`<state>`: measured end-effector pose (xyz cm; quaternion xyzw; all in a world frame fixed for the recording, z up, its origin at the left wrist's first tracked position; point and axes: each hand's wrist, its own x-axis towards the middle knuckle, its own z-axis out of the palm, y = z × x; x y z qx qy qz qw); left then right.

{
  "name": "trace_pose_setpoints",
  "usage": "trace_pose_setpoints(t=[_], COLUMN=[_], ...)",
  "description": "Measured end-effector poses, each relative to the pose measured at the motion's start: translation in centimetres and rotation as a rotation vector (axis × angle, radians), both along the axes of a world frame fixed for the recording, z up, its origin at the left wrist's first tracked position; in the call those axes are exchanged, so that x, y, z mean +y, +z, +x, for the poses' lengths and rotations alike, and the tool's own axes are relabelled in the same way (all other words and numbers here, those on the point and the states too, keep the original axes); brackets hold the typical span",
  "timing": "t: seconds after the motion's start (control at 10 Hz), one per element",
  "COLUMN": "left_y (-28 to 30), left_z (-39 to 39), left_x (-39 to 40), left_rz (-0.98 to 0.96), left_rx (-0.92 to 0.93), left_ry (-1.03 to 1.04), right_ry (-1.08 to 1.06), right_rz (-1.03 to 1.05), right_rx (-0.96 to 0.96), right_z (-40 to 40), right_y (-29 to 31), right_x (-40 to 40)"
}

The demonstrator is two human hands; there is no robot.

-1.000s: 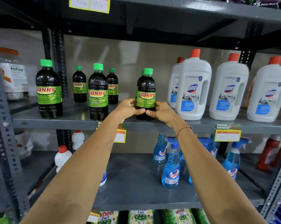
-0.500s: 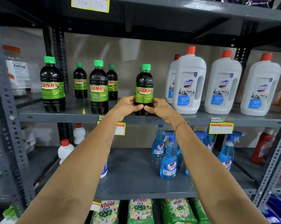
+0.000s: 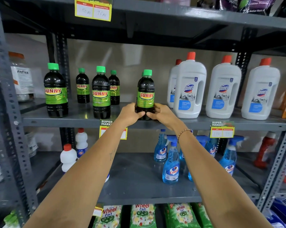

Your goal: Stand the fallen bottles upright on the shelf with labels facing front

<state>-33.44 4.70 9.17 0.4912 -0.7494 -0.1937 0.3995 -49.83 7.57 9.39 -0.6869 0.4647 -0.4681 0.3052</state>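
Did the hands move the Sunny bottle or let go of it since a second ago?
Hardly anything changed. Both hands, left hand and right hand, keep their fingers wrapped round the base of the Sunny bottle, which stays upright at the shelf front, label facing out. Only the camera view shifted a little. The other Sunny bottles and the Domex bottles stayed put.

The grey metal shelf at chest height carries dark bottles with green caps and green labels on its left half: one at the far left, two at the front, and two smaller-looking ones further back. All stand upright, labels forward. On the right half stand white jugs with red caps, upright in a row.
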Motion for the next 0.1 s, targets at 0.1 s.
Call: trace_pose_setpoints(t=[0.1], left_y=[-0.78], left_z=[0.59], left_x=[0.74], left_rz=[-0.112], left_rx=[0.062], left_ry=[0.147], right_ry=[-0.114], right_rz=[-0.118], right_rx=[-0.052], right_z=[0.14], right_y=[-0.71], right_x=[0.02])
